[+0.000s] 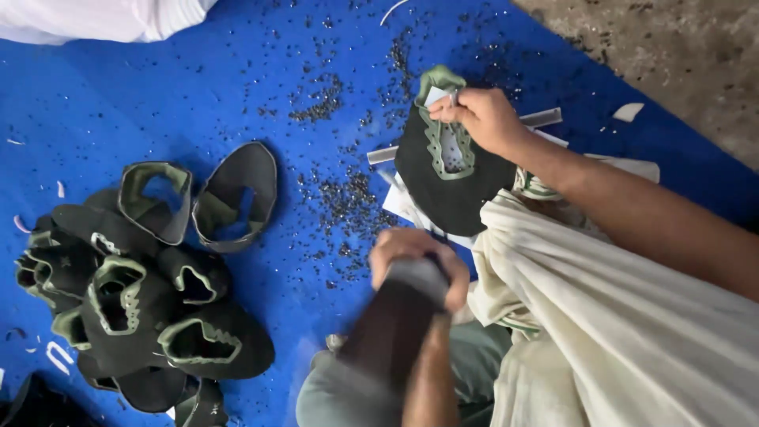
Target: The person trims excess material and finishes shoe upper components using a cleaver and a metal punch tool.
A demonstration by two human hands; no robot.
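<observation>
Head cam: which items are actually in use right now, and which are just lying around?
In use:
right hand gripping the dark shoe upper with green trim
left hand wrapped around a blurred dark grey block-shaped tool
metal bar under the upper

Lying about:
pile of matching dark uppers
small dark scraps scattered on the blue mat
cream cloth

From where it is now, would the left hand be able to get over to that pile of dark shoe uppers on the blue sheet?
Probably yes. The pile of uppers lies on the left hand's own side, with only bare blue sheet and scattered dark bits between them. But that hand is gripping a dark tool, so it isn't free to pick anything up.
</observation>
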